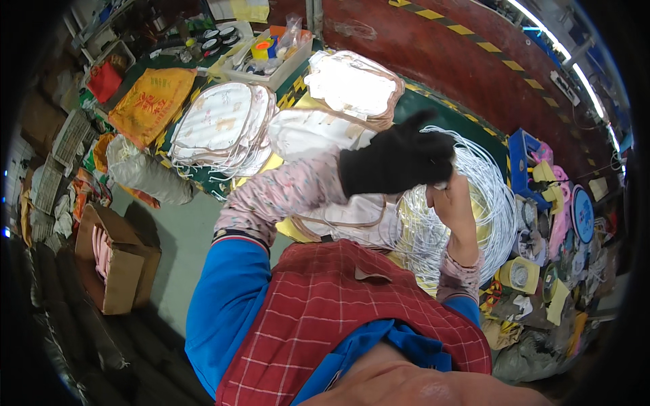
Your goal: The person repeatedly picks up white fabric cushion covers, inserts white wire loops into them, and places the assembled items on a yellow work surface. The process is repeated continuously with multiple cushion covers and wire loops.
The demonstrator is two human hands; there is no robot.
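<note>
My left hand [399,159], in a black glove, reaches across to the right and meets my bare right hand [452,208] above a large loose coil of white cord [491,203]. The right hand's fingers are closed in a pinch against the gloved fingertips. A small white bit shows between the two hands, too small to name. The gloved fingers look curled together and are partly blurred. Below my left forearm and glove lie flat white fabric pieces [315,132] with rounded corners and brown edging.
More edged white pieces form a stack [220,118] at left and another [352,84] at the back. Behind them stands a bin [271,78] of small items. An orange bag [152,101] and a cardboard box [112,260] are at left; a blue crate [525,166] sits right.
</note>
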